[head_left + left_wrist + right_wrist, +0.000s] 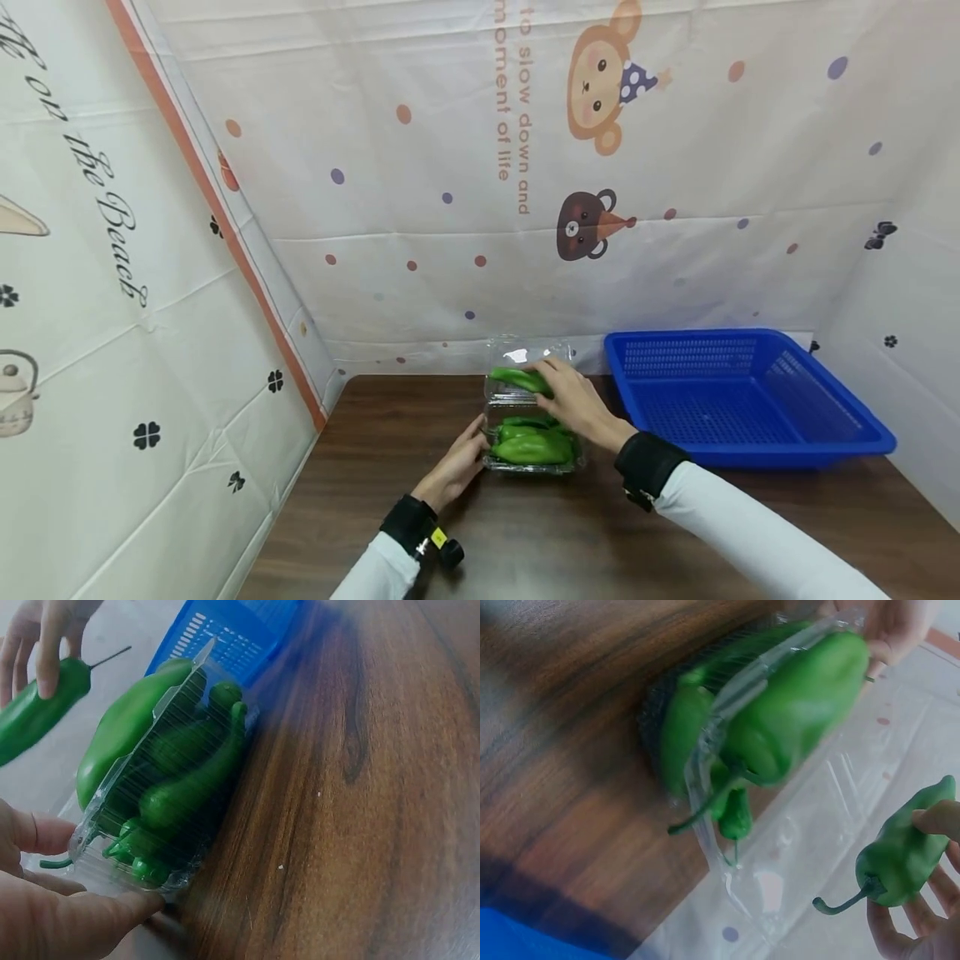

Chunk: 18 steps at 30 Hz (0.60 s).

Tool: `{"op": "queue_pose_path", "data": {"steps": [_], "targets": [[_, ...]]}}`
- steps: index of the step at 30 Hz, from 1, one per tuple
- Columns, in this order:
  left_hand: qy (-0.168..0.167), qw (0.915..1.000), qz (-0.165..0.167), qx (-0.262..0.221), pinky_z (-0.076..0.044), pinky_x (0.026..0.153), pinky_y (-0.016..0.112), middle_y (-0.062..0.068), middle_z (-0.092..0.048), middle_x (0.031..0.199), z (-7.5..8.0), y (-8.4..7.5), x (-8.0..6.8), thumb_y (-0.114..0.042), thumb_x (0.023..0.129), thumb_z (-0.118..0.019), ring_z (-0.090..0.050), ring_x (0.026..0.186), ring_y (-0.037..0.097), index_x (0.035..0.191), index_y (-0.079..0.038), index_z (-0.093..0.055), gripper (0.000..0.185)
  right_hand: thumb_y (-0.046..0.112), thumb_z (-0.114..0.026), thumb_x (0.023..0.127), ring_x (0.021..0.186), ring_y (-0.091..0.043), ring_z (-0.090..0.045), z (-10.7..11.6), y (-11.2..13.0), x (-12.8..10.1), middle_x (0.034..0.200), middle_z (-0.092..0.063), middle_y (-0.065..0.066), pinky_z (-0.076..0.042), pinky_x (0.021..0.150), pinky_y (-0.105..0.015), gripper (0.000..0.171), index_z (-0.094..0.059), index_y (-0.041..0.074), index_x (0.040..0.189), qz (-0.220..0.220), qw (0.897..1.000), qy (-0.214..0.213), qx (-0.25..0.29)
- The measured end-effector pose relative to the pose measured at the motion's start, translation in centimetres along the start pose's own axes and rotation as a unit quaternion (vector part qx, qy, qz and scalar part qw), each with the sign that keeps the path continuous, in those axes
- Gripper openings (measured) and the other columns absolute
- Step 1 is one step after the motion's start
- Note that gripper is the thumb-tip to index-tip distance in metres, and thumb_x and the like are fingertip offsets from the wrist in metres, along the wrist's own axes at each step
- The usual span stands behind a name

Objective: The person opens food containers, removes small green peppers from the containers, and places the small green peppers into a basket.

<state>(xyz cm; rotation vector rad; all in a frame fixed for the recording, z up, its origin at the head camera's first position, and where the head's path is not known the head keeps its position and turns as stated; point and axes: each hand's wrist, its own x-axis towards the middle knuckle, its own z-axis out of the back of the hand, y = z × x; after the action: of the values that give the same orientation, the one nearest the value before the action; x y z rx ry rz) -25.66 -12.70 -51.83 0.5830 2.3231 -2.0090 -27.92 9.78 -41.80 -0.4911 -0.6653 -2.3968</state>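
Observation:
A clear plastic clamshell box (120, 766) full of green peppers (532, 448) sits on the table, its see-through lid (491, 354) standing open at the back. At its left side my left hand (454, 468) grips the box, thumb at the rim and fingers low against the outer wall. Above the rear of the box, my right hand (576, 403) holds one long green pepper (907, 847) between thumb and fingers. That pepper's thin curved stem shows in the right wrist view. A large pepper (802, 705) lies on top of the others, bulging above the rim.
To the right stands a blue perforated plastic basket (750, 455) with low slanted walls. The dark wood-grain table (420, 400) meets a printed white cloth wall (420, 292) just behind the box, and another cloth panel (187, 375) closes off the left side.

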Motion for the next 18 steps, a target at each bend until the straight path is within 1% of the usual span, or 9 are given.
{"op": "queue_pose_path", "data": {"steps": [4,10,15,18], "targets": [[0.000,1.0000,0.002,0.001,-0.010,0.128,0.062,0.021,0.003,0.172,0.1,0.0,0.2,-0.002,0.094,-0.040,-0.004,0.157,0.044,0.165,-0.006,-0.005,0.079,0.002,-0.078,0.086,0.100,-0.030,-0.067,1.3,0.2,0.2,0.119,-0.065,-0.015,-0.061,0.078,-0.045,0.049,-0.063,0.007,0.132,-0.011,1.000,-0.003,0.008],[0.005,0.9999,0.009,0.006,-0.011,0.128,0.060,0.020,0.003,0.172,0.4,-0.3,0.2,-0.003,0.096,-0.040,-0.004,0.158,0.043,0.165,-0.007,-0.005,0.077,0.001,-0.077,0.086,0.098,-0.030,-0.067,3.0,0.3,0.7,0.123,-0.065,-0.017,-0.059,0.077,-0.045,0.048,-0.062,0.007,0.132,-0.025,0.999,-0.013,0.018],[0.007,0.9998,0.020,0.004,-0.012,0.129,0.059,0.021,0.003,0.172,0.3,-0.3,-0.2,-0.004,0.098,-0.040,-0.003,0.158,0.043,0.165,-0.009,-0.005,0.075,0.003,-0.080,0.083,0.094,-0.030,-0.068,4.3,0.2,0.9,0.119,-0.066,-0.015,-0.058,0.075,-0.046,0.047,-0.065,0.006,0.128,-0.037,0.998,-0.038,0.018],[0.012,0.9997,0.020,-0.011,-0.010,0.128,0.060,0.024,0.003,0.171,0.1,0.0,-0.4,-0.003,0.098,-0.039,-0.002,0.158,0.043,0.165,-0.008,-0.004,0.076,0.004,-0.081,0.082,0.093,-0.031,-0.068,5.0,0.1,0.9,0.119,-0.067,-0.016,-0.058,0.074,-0.048,0.048,-0.065,0.006,0.128,-0.037,0.998,-0.056,0.016]]}}
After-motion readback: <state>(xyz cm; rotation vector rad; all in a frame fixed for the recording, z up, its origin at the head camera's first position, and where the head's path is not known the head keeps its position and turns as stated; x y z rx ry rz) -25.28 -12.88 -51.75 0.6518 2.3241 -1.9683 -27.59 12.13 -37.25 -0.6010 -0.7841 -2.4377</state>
